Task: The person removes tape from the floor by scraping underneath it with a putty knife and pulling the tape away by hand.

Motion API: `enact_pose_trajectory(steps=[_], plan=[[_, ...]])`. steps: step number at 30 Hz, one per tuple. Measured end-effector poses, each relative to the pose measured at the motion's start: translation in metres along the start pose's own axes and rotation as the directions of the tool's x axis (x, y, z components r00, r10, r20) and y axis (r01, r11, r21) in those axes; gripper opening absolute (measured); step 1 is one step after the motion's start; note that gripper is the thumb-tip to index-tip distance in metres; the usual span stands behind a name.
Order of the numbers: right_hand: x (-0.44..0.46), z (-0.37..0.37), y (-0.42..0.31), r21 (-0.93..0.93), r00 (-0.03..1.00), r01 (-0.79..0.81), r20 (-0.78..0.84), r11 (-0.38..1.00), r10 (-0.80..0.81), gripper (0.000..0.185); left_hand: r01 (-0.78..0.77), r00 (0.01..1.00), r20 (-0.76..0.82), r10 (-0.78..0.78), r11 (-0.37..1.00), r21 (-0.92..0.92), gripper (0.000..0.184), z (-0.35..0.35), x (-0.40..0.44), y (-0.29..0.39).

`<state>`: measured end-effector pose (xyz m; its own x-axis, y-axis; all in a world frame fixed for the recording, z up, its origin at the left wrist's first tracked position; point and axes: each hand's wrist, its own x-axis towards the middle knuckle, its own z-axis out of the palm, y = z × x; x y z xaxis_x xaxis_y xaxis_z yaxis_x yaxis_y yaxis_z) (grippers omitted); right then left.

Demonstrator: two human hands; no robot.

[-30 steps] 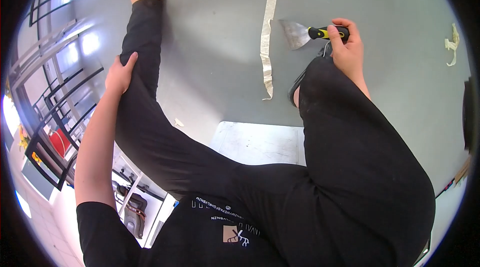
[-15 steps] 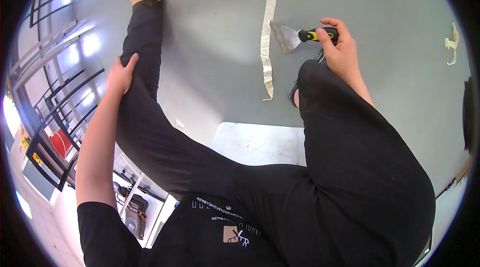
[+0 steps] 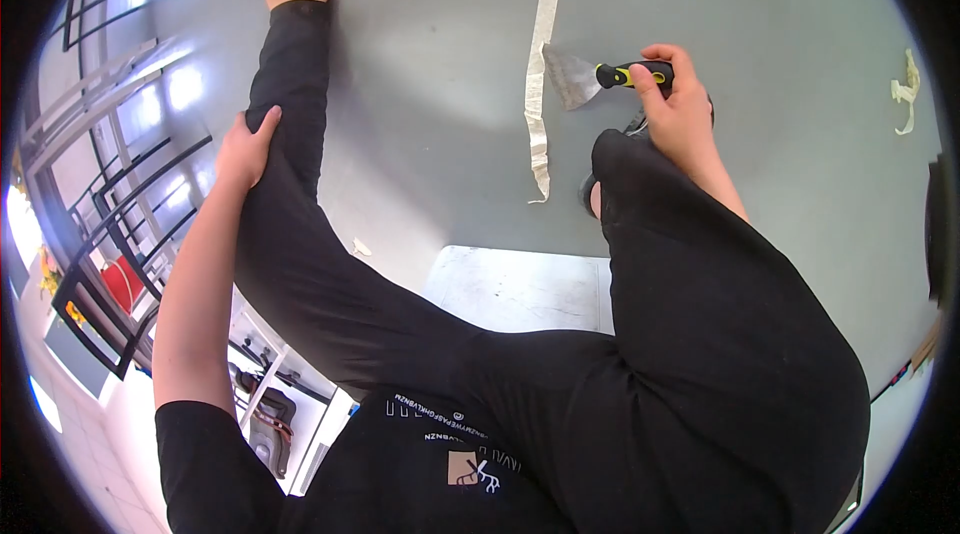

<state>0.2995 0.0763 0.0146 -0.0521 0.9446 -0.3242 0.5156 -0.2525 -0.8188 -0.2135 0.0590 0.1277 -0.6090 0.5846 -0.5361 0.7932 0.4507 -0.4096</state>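
My right hand point(image 3: 680, 109) is closed round the black and yellow handle of a scraper point(image 3: 574, 76) with a wide metal blade. The blade's edge lies at the right side of a long pale tape strip point(image 3: 537, 104) on the grey floor. Wrinkles run along the strip's near part, and its near end is ragged. My left hand point(image 3: 245, 146) grips my outstretched left leg point(image 3: 287, 124) in black trousers; the thumb shows on top, while the other fingers are mostly hidden behind the leg.
Between my legs is a white board-like surface point(image 3: 520, 286), partly covered. A crumpled tape scrap point(image 3: 906, 92) lies at far right, and a small scrap point(image 3: 361, 247) near my left leg. Black metal frames point(image 3: 110, 234) and a red item point(image 3: 122, 282) stand at the left.
The view has shifted slightly. My right hand and the scraper handle appear a little lower, with the blade still beside the tape strip. My left hand stays on the leg.
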Motion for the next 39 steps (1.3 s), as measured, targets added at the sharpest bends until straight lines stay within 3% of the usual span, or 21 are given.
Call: enact_pose_trajectory(steps=[2,4,5,6,9,11,12,14,15,18,19,23,26,27,28,30,32,34,35,37,39], plan=[[0.003,-0.009,0.001,0.004,0.991,-0.116,0.069,0.993,0.115,0.032,0.005,0.999,-0.048,-0.006,1.000,-0.022,0.091,0.005,0.001,0.000],[0.005,-0.009,0.000,0.224,0.995,-0.079,-0.049,0.971,0.093,0.032,0.006,0.999,-0.031,-0.008,0.999,-0.034,0.091,0.003,0.001,0.003],[0.003,0.000,0.002,0.026,0.996,-0.058,-0.072,0.998,0.059,0.031,0.013,1.000,-0.020,-0.014,0.999,-0.041,0.091,0.002,-0.002,0.002],[-0.006,0.005,0.001,-0.021,0.997,0.017,-0.072,1.000,-0.018,0.030,0.018,1.000,-0.022,-0.018,0.999,-0.039,0.091,0.001,-0.004,0.000],[-0.003,-0.005,0.004,-0.121,0.999,-0.036,-0.007,0.992,0.036,0.032,0.000,1.000,-0.026,-0.001,1.000,-0.010,0.092,0.002,-0.001,0.001],[0.002,-0.010,0.006,0.288,0.989,-0.134,-0.014,0.948,0.144,0.033,-0.026,0.998,-0.062,0.023,0.998,-0.049,0.092,0.005,0.000,0.000],[0.001,-0.008,0.004,0.285,0.990,-0.132,-0.011,0.949,0.141,0.033,-0.023,0.998,-0.060,0.020,0.998,-0.053,0.092,0.006,0.000,0.000],[-0.002,0.002,0.000,-0.293,0.987,-0.161,-0.017,0.943,0.163,0.032,-0.014,1.000,-0.025,0.014,1.000,-0.026,0.093,0.002,-0.001,-0.001],[-0.011,0.019,0.008,0.080,0.990,0.093,-0.113,0.992,-0.084,0.028,-0.017,0.999,-0.029,0.017,1.000,-0.022,0.093,0.001,-0.001,0.000],[-0.005,-0.002,-0.003,0.061,0.998,-0.058,0.011,0.996,0.057,0.028,-0.018,0.998,-0.053,0.017,1.000,-0.010,0.092,0.004,-0.001,0.001],[-0.003,-0.005,-0.004,0.149,0.990,-0.122,-0.044,0.981,0.130,0.027,-0.019,0.998,-0.054,0.017,0.999,-0.033,0.092,0.003,-0.002,0.002],[-0.005,0.004,-0.003,-0.129,0.999,-0.025,-0.035,0.991,0.021,0.027,-0.012,0.999,-0.031,0.011,1.000,-0.019,0.092,0.002,-0.001,-0.001],[0.004,-0.004,0.005,-0.052,0.998,-0.050,0.039,0.997,0.052,0.027,-0.008,0.998,-0.056,0.007,1.000,-0.022,0.092,0.004,0.000,-0.001],[0.005,-0.013,-0.003,0.031,0.977,-0.174,0.129,0.984,0.168,0.027,-0.010,0.999,-0.054,0.009,1.000,-0.023,0.092,0.004,0.000,0.000],[0.005,-0.014,-0.002,0.027,0.977,-0.173,0.129,0.985,0.168,0.027,-0.010,0.999,-0.050,0.008,0.999,-0.038,0.092,0.004,-0.001,0.002],[0.005,-0.012,0.002,0.166,0.996,-0.044,-0.070,0.985,0.057,0.029,0.001,0.999,-0.044,-0.004,0.998,-0.058,0.091,0.004,-0.003,0.000],[-0.004,0.002,0.000,-0.051,1.000,-0.004,-0.030,0.999,0.002,0.030,-0.018,0.999,-0.039,0.017,0.999,-0.027,0.091,0.002,-0.001,-0.001],[-0.002,-0.004,-0.001,-0.093,0.996,-0.082,0.015,0.992,0.084,0.032,-0.021,0.999,-0.042,0.020,0.999,-0.024,0.091,0.001,-0.001,0.001],[-0.001,-0.006,0.003,-0.093,0.996,-0.084,0.014,0.992,0.085,0.032,-0.014,0.999,-0.041,0.013,1.000,-0.026,0.092,0.002,-0.002,0.001],[0.005,-0.012,0.009,0.186,0.986,-0.157,0.088,0.970,0.143,0.033,-0.023,0.998,-0.055,0.021,0.999,-0.037,0.092,0.003,-0.002,0.002],[0.005,-0.002,0.018,0.134,0.996,-0.085,0.010,0.987,0.085,0.032,-0.019,0.998,-0.068,0.015,0.998,-0.052,0.092,0.005,-0.003,0.000]])
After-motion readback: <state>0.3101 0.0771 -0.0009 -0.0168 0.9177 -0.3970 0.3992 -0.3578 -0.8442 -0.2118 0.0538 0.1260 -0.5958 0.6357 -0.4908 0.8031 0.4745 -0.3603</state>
